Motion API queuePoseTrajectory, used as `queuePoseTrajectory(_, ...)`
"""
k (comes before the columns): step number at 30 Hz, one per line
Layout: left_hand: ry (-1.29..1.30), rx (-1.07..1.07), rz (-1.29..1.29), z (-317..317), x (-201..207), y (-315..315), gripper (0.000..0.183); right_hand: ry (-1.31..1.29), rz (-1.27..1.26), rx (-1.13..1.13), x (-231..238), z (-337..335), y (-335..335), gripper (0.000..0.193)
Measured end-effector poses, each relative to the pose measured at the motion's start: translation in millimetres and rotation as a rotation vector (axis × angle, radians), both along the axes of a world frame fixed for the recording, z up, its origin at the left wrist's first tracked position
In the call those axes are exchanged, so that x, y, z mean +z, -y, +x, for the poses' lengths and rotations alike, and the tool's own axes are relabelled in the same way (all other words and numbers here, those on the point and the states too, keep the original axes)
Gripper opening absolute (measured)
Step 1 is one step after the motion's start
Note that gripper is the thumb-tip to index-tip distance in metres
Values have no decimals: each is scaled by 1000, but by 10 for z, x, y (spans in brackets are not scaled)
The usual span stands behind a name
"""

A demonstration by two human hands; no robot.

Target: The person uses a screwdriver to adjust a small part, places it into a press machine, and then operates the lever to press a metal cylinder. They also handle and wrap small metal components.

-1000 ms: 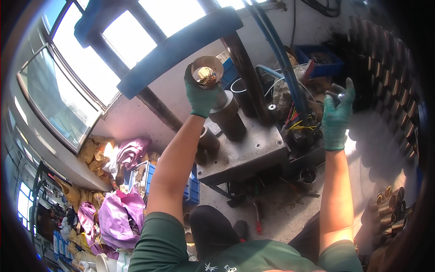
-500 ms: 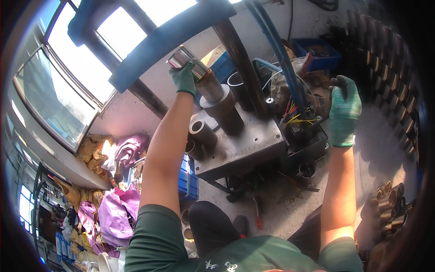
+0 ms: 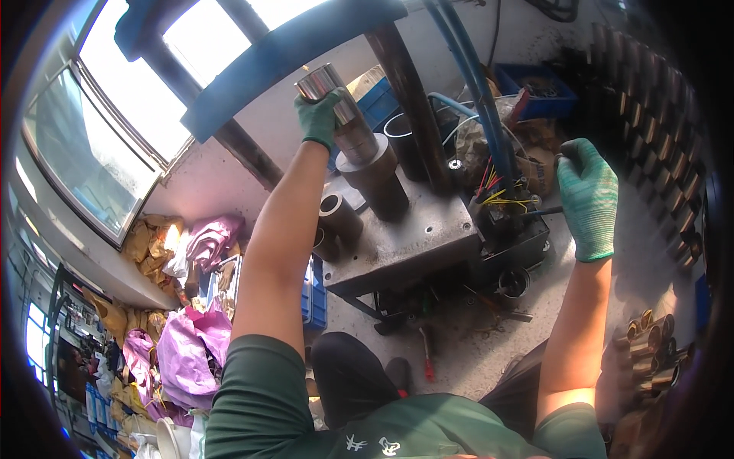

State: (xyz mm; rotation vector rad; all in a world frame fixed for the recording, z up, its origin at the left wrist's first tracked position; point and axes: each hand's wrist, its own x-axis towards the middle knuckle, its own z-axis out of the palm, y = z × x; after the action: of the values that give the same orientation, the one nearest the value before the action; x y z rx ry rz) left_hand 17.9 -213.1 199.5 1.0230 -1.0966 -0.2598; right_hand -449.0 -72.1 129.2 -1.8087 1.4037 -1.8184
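My left hand [image 3: 317, 121], in a green knit glove, is wrapped round a shiny metal cylinder [image 3: 330, 86]. The cylinder stands tilted in the picture, in line with a duller grey stepped cylinder [image 3: 371, 153] below it; whether they are joined I cannot tell. This stack rises from the thick steel table [image 3: 405, 249] of a blue-framed press. On the right, my gloved right hand [image 3: 589, 200] is raised with its fingers loosely bent and nothing visible in them. A dark lever [image 3: 543, 211] reaches to the edge of that hand; contact is unclear.
A blue crossbeam [image 3: 283, 65] spans above, with dark columns [image 3: 405, 99] beside the stack. Short dark tubes [image 3: 342, 216] stand on the table. Coloured wires [image 3: 501, 197] hang by blue hoses. Stacked metal tubes [image 3: 654, 348] lie at the right, purple sacks [image 3: 191, 359] at the left.
My left hand and the shiny cylinder have shifted slightly right; the brownish band below it is less visible. My right hand has moved slightly down and right, and the dark lever now shows beside it.
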Motion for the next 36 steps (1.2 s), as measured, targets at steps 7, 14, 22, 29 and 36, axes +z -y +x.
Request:
queuePoseTrajectory(7, 74, 178, -6, -23, -125, 88, 69, 30, 7, 93, -84, -87, 48, 17)
queuePoseTrajectory(14, 45, 171, 16, 21, -264, -22, 79, -167, 89, 35, -52, -90, -30, 29)
queuePoseTrajectory(22, -174, -164, 98, -726, -2003, -1443, 59, -378, 276, 124, -62, -266, -283, 52)
queuePoseTrajectory(29, 11, -446, 504, -1187, -3050, -2379, 38, -1220, 420, 398, 121, -278, -408, 56)
queuePoseTrajectory(36, 1012, -495, 555, -1303, -2751, -2358, 38, -1456, 774, 548, 17, -348, -665, 40)
